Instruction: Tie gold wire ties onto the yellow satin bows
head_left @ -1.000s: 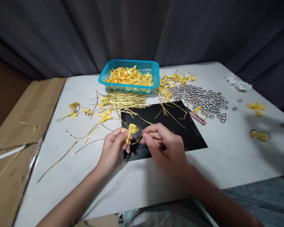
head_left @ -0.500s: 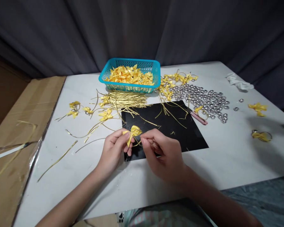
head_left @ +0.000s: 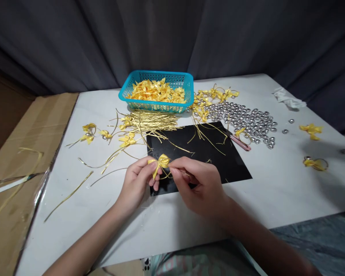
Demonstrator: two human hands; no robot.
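Observation:
Between thumb and fingers, my left hand (head_left: 140, 174) pinches a yellow ribbon bow (head_left: 161, 161) above the black mat (head_left: 232, 165). My right hand (head_left: 197, 182) is closed at the bow's right side, its thumb and forefinger pressed together on a thin gold wire (head_left: 167, 175) that loops under the bow. Much of the wire is hidden by the fingers. Beyond my hands lies a bundle of gold wire ties (head_left: 153, 122). Behind it stands a blue basket (head_left: 121, 94) heaped with yellow bows (head_left: 155, 91).
Silver heart-shaped beads (head_left: 253, 122) are spread at the right, next to pink-handled snips (head_left: 241, 143). Bows with wire (head_left: 314, 164) lie at the far right, and more bows (head_left: 88, 132) at the left. Cardboard (head_left: 10, 153) borders the white table (head_left: 83, 234).
My right hand has moved slightly left, so its fingertips are now closer to the bow. My left hand still holds the bow, and the whole view has shifted a little.

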